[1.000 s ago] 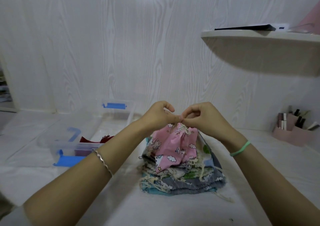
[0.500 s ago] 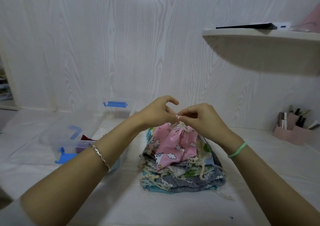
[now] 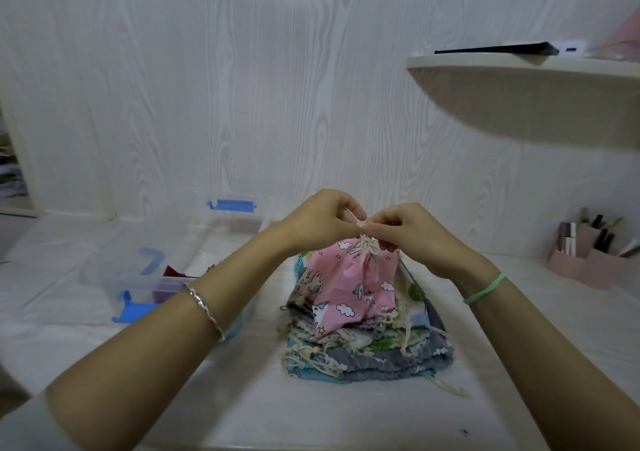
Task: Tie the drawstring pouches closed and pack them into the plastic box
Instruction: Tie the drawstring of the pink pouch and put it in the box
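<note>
A pink drawstring pouch (image 3: pixel 349 288) with cloud and unicorn prints hangs gathered at its neck above a stack of folded pouches (image 3: pixel 367 350). My left hand (image 3: pixel 318 222) and my right hand (image 3: pixel 412 236) meet just above the neck, each pinching the cream drawstring (image 3: pixel 365 244). The clear plastic box (image 3: pixel 194 253) with blue latches stands to the left, with a dark red pouch (image 3: pixel 173 272) inside. My left forearm hides part of the box's near side.
A pink desk organiser (image 3: pixel 588 260) with pens stands at the far right. A curved shelf (image 3: pixel 519 69) juts out from the wall at upper right, above the table. The white table (image 3: pixel 346 416) extends in front of the stack.
Both hands kept working the drawstring at the pouch's neck. The left fingers, spread half a second ago, have closed onto the cord again. The pouch hangs slightly straighter.
</note>
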Demonstrator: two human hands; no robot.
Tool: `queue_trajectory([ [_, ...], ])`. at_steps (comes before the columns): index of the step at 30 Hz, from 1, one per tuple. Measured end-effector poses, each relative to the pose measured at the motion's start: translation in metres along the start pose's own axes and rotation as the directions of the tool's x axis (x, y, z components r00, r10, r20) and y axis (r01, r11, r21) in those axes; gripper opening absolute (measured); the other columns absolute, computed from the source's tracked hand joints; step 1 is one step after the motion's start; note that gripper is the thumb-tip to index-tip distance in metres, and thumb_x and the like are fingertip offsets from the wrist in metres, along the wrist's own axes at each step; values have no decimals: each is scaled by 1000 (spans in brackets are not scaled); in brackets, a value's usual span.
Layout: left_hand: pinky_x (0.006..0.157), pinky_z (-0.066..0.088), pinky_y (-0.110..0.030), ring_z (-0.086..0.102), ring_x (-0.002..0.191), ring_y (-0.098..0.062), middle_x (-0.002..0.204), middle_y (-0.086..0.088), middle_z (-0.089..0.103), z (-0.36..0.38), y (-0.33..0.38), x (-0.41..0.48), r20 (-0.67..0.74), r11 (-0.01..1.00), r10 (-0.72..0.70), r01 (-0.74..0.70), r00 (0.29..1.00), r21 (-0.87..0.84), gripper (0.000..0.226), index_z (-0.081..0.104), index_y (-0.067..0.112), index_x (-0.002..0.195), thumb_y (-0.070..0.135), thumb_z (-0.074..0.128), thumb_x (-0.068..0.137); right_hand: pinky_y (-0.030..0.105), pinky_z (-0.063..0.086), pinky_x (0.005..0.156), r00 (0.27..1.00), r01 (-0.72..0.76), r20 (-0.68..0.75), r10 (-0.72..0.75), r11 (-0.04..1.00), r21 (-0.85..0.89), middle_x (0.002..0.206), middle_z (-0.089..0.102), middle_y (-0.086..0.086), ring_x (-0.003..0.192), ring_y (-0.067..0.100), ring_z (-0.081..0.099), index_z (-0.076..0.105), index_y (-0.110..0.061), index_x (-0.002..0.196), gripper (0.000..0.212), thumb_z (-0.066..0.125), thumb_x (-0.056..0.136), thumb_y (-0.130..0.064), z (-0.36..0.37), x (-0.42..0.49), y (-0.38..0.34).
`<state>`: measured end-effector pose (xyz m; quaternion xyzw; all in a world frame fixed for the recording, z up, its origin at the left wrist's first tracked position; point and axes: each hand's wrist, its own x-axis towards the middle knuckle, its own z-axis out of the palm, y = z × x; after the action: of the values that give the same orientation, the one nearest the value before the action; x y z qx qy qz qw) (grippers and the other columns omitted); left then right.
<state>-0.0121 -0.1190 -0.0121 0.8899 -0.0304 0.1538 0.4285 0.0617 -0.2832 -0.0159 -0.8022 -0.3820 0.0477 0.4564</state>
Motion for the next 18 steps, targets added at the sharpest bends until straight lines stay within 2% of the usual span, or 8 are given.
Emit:
queue_trajectory([
  [4,51,41,-14,50,45,4,55,10,59,2,-2,1,-53,998,13,-10,999,62,1,73,13,82,13,72,82,22,33,53,987,-152,82,138,967,205,62,46,3,57,10,38,71,7,89,25,64,90,-17,0,3,6],
  [5,51,41,-15,50,45,4,55,9,60,3,-3,2,-63,997,21,-17,998,73,2,74,13,82,14,72,82,18,29,48,975,-208,142,170,922,326,63,44,1,55,8,35,68,9,90,24,63,91,-14,0,4,8],
  [7,52,41,-14,50,47,2,57,8,61,3,-2,2,-74,996,36,-30,997,78,5,74,12,82,17,72,83,14,20,43,945,-313,267,188,759,572,62,42,0,52,6,31,61,5,85,14,61,87,-9,0,4,11],
  [8,52,41,-14,50,49,0,58,7,61,2,-2,2,-69,997,40,-36,997,68,7,75,12,82,18,72,84,13,18,42,935,-342,305,180,684,644,63,42,0,51,4,32,59,2,83,11,60,84,-9,1,4,14],
  [10,55,45,-15,55,55,-2,64,4,66,0,-3,1,-45,999,33,-33,998,20,10,75,10,85,19,70,86,13,18,41,933,-348,326,155,623,701,65,42,1,50,3,32,57,2,85,11,60,81,-8,2,3,19],
  [13,57,48,-14,60,61,-2,75,-2,70,-2,-6,0,6,998,-38,38,999,-56,16,75,4,91,18,67,88,15,19,42,958,-272,249,141,717,642,64,39,2,51,5,31,59,6,87,10,57,89,-3,5,3,21],
  [16,50,36,-17,45,51,-6,64,-1,57,0,-7,-1,38,981,-145,149,989,-122,24,71,-3,87,20,64,91,17,27,46,992,-125,39,118,924,360,54,46,-4,49,6,36,70,2,87,14,64,90,-10,7,2,13],
  [18,52,35,-19,42,52,-9,63,-2,54,1,-7,-1,38,962,-207,210,978,-174,24,70,-4,84,17,62,91,16,33,47,992,-6,-122,31,981,196,50,50,-13,45,2,40,72,-7,83,7,73,84,-14,11,-1,8],
])
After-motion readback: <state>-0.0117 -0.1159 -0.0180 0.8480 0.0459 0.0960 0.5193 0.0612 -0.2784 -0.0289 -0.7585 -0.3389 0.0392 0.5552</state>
